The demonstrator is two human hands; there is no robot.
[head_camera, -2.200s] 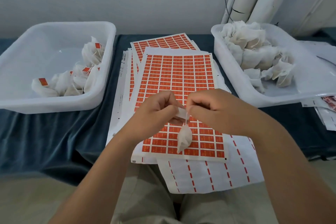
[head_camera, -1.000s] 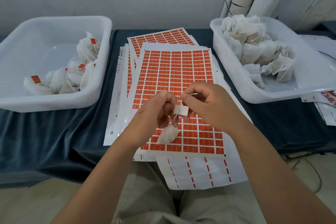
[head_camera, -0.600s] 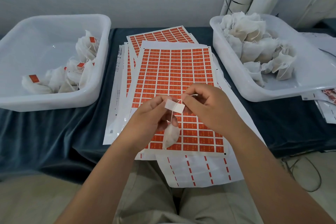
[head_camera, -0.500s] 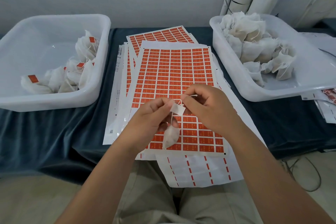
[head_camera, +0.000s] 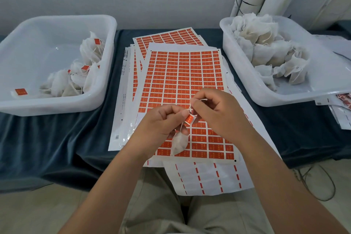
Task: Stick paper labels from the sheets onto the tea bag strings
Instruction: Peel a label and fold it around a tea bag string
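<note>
Blue-clothed table (head_camera: 57, 148), label sheets (head_camera: 182, 74) at centre. Your left hand (head_camera: 161, 125) pinches one label (head_camera: 190, 119); your right hand (head_camera: 218, 116) pinches the string (head_camera: 198, 100) just beside it. The label's orange face now shows, where half a second ago its white back did. The tea bag (head_camera: 179, 143) hangs below your left hand, over the sheets.

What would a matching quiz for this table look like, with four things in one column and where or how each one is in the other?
Things:
1. left tub
2. right tub
3. orange label
4. peeled sheet

Places or states:
A. pinched between left hand and right hand
B. holds labelled tea bags
C. hangs over the table edge
D. holds unlabelled tea bags

Pairs: 1-B, 2-D, 3-A, 4-C.
</note>
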